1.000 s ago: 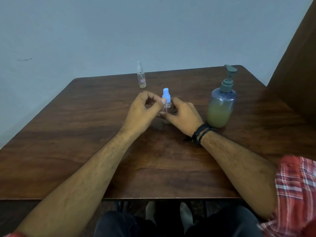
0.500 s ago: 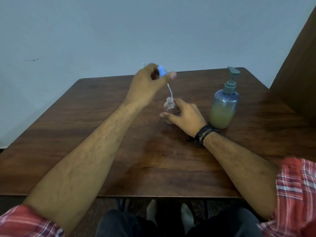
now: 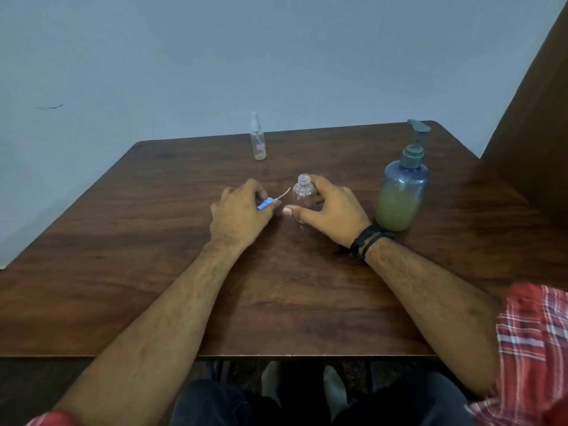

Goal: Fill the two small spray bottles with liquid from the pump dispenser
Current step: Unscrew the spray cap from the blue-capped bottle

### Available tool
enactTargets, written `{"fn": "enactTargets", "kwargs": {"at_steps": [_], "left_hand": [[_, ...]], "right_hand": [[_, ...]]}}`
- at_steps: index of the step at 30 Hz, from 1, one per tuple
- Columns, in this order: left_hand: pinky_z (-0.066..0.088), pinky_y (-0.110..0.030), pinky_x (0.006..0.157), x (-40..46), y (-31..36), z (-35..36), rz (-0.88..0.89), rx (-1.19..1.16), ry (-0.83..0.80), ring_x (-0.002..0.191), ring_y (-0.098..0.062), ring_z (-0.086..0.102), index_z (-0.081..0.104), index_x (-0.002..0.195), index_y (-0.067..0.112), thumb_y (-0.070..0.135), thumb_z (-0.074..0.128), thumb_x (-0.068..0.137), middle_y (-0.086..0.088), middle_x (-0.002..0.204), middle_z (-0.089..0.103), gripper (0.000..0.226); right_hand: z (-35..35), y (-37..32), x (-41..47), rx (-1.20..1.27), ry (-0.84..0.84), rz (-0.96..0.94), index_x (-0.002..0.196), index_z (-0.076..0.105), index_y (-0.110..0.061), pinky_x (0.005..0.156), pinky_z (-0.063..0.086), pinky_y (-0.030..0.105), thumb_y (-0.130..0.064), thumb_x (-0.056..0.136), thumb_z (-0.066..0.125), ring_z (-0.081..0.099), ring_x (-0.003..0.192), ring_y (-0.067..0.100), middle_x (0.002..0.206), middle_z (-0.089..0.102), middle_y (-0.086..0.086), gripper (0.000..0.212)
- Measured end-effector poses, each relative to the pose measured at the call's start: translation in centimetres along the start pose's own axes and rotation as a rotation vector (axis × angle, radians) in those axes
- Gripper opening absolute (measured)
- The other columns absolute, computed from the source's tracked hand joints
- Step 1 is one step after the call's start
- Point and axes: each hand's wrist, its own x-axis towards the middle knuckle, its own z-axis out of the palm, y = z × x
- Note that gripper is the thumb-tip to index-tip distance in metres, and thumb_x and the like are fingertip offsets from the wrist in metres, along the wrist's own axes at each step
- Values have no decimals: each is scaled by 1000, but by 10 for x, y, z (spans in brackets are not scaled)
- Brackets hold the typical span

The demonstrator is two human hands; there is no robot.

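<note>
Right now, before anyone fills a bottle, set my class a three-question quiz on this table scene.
1. True or false: the round bottle in the right hand is uncapped.
2. The left hand holds: A) blue spray cap B) pump dispenser C) slim bottle?
3. Fill in: the slim bottle stands near the table's ___ edge.

Key: 1 true; 2 A; 3 far.

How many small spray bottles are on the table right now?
2. One capped bottle stands near the far edge; one uncapped bottle sits at centre, held by the right hand. None looks hidden.
</note>
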Motion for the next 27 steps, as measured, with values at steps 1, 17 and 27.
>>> {"fn": "enactTargets", "kwargs": {"at_steps": [1,17,27], "left_hand": [[35,-39,77,0,-1,2,18,17,-7,93,-15,46,50,84,32,57,69,82,22,74,50,31],[41,-47,99,-11,15,-4,124,-251,-4,122,-16,43,55,116,27,55,46,81,17,121,48,46],[44,-49,107,-9,24,11,150,-204,-134,135,-9,34,54,136,37,97,37,71,19,136,56,90]], "right_hand": [[0,0,0,-2,-3,-2,139,53,-31,85,52,21,-72,73,72,64,94,-4,104,68,-21,80],[-58,-52,-73,-171,486,-455,125,56,-10,90,45,30,-19,85,77,47,104,9,116,51,-1,46],[-106,-26,-51,-188,508,118,161,11,-25,120,30,53,-51,69,89,27,147,24,160,24,6,123]]}}
